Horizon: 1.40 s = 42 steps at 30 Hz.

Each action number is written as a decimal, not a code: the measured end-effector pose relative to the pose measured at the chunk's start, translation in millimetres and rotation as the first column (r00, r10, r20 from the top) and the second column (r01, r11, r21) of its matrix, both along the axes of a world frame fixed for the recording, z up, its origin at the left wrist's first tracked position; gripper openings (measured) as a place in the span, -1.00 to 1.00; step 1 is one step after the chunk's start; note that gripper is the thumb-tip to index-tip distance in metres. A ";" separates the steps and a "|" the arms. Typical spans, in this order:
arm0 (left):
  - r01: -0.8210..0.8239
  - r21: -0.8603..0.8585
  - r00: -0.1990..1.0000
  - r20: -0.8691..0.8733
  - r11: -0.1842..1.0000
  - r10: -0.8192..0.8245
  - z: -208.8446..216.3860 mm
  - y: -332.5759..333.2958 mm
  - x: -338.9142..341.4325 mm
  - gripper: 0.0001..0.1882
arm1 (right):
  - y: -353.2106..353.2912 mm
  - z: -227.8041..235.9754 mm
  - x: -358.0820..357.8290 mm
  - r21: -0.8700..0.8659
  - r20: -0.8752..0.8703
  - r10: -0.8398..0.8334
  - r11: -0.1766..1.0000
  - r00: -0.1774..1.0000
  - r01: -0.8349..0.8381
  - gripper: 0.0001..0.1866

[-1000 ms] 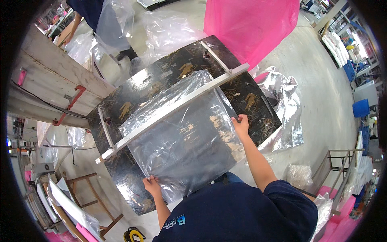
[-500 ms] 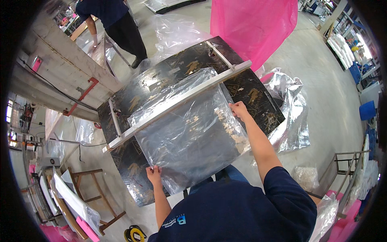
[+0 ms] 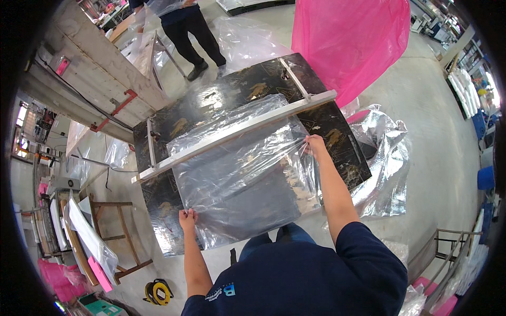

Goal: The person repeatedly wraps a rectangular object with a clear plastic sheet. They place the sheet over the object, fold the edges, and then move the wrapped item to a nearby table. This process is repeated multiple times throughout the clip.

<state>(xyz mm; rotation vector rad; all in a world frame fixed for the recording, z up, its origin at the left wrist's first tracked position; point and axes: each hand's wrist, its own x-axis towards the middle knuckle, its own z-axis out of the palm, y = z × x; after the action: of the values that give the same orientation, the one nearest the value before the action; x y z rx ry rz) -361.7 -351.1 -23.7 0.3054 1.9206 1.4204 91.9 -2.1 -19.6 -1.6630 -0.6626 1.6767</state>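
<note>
A clear plastic sheet (image 3: 242, 179), perhaps a bag, lies across a dark, worn table (image 3: 163, 210). Over it runs a long pale metal bar (image 3: 237, 134), carried on two side arms, and the plastic extends beneath to the far side. My left hand (image 3: 188, 217) pinches the sheet's near left edge. At its right edge, my right hand (image 3: 314, 144) is closed on the plastic, and creases run from those fingers toward the left. The sheet's near edge hangs close to my body.
Beyond the table stands a person (image 3: 187, 31) handling clear plastic. Pink plastic sheeting (image 3: 350, 47) hangs at the far right. Silvery bubble foil (image 3: 382, 158) lies on the floor to the right. A pillar (image 3: 89, 63) rises at left, above a wooden frame (image 3: 124, 237) and yellow cable reel (image 3: 158, 291).
My left hand has shifted slightly left and the sheet is pulled tauter, with new diagonal creases. The other person has turned and now holds clear plastic. My view has shifted slightly.
</note>
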 end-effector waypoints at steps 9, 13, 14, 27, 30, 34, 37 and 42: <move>-0.046 0.000 0.999 -0.012 0.999 0.046 -9.9 -6.4 -2.1 -0.88 | -3.1 29.3 -12.9 -0.191 -0.217 0.511 0.814 0.832 -0.549 -0.75; -0.005 -0.024 1.000 0.027 1.000 0.006 1.1 3.4 0.2 -0.88 | 6.3 9.9 -11.2 -0.298 -0.254 0.500 0.774 0.828 -0.559 -0.78; -0.009 -0.027 0.999 0.035 1.000 0.010 2.5 3.3 0.7 -0.88 | 8.4 13.6 -4.3 -0.277 -0.293 0.521 0.757 0.802 -0.592 -0.79; -0.042 -0.198 0.741 -0.663 0.979 -0.102 10.1 2.2 9.9 -0.81 | -34.7 19.0 49.0 -0.127 -0.450 0.301 0.910 0.841 -0.394 -0.89; -0.016 -0.231 0.870 -0.483 0.973 -0.100 13.6 5.9 12.9 -0.80 | -26.1 16.6 42.8 -0.066 -0.254 0.225 0.966 0.940 -0.249 -0.91; 0.052 -0.389 0.816 -0.514 0.920 -0.263 17.6 12.2 11.5 -0.76 | -11.1 13.4 40.8 -0.122 -0.143 0.186 0.971 0.972 -0.204 -0.89; 0.004 -0.261 0.885 -0.448 0.965 -0.125 19.4 24.8 20.8 -0.74 | -9.0 13.5 39.3 -0.223 -0.204 0.128 0.959 0.971 -0.174 -0.90; 0.030 -0.184 0.887 -0.449 0.982 -0.111 -3.8 34.6 -6.4 -0.71 | -11.3 -6.2 34.6 -0.145 -0.023 0.044 0.988 0.999 -0.047 -0.91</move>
<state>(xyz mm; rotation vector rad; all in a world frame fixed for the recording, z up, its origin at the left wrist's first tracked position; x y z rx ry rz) -368.2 -316.5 -27.5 0.6713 2.3672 1.1940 126.5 -13.4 -25.8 -1.7414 -0.5843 1.8096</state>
